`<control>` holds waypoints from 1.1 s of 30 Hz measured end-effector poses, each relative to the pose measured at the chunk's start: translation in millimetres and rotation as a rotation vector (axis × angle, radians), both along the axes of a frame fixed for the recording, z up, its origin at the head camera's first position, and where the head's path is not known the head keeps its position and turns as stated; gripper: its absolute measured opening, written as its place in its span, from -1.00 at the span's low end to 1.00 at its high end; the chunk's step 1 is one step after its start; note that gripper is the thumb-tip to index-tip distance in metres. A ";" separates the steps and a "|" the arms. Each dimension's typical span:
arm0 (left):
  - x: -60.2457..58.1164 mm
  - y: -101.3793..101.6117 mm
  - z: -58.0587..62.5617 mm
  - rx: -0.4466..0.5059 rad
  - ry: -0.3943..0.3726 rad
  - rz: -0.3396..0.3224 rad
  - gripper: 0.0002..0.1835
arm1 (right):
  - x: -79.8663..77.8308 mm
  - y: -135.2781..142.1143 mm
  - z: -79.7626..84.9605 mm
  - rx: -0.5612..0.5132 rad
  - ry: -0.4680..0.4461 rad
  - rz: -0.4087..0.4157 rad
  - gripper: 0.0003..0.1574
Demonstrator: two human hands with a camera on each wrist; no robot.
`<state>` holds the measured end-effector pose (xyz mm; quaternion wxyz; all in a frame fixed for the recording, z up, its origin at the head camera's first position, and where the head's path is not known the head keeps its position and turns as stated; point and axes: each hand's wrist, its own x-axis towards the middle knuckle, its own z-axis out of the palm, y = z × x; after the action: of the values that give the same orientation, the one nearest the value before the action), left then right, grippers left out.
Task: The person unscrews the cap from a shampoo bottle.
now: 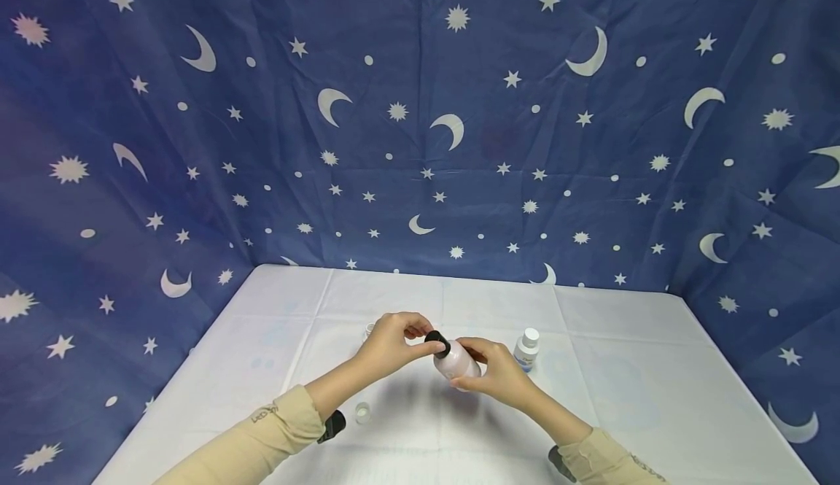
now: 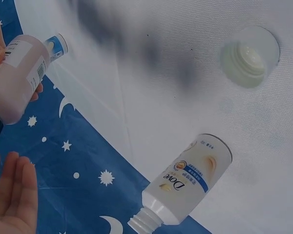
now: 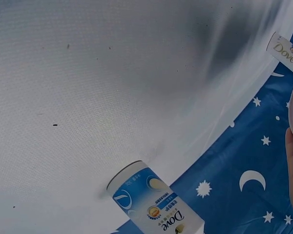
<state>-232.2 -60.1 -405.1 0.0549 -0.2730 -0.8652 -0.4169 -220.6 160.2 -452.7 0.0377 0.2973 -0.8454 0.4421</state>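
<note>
A pale pink bottle [image 1: 461, 363] with a black cap [image 1: 437, 340] is held tilted above the table, its cap end toward the left. My right hand [image 1: 499, 373] grips the bottle's body, thumb on the near side and fingers over the far side. My left hand [image 1: 387, 343] pinches the black cap between thumb and forefinger. In the left wrist view the pink bottle [image 2: 24, 73] shows a white label with a barcode, and the other fingers [image 2: 19, 190] of the left hand extend below the cap.
A white bottle with a white cap [image 1: 528, 346] stands behind the right hand. An uncapped white Dove bottle [image 2: 183, 178] stands beyond the left hand, mostly hidden in the head view. A translucent cap [image 1: 362, 413] lies near the left wrist. A patterned blue curtain [image 1: 420, 142] borders the white table [image 1: 623, 412].
</note>
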 end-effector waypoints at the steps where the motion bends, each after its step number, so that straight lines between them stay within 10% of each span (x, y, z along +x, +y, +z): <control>1: 0.2 -0.7 0.1 -0.005 -0.015 -0.013 -0.71 | -0.1 -0.2 -0.2 -0.001 0.001 0.000 -0.30; 9: 2.9 -7.1 -1.0 -0.033 -0.114 -0.153 -0.50 | 2.0 0.6 -4.2 0.001 0.005 -0.012 -0.30; 33: 1.1 -16.5 4.1 -0.077 0.081 -0.267 -0.60 | 0.4 -2.7 -10.2 -0.004 0.002 0.024 -0.33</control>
<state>-231.1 -76.5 -401.0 0.0235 -0.4043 -0.8337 -0.3754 -220.2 157.5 -462.9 0.0340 0.3077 -0.8409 0.4439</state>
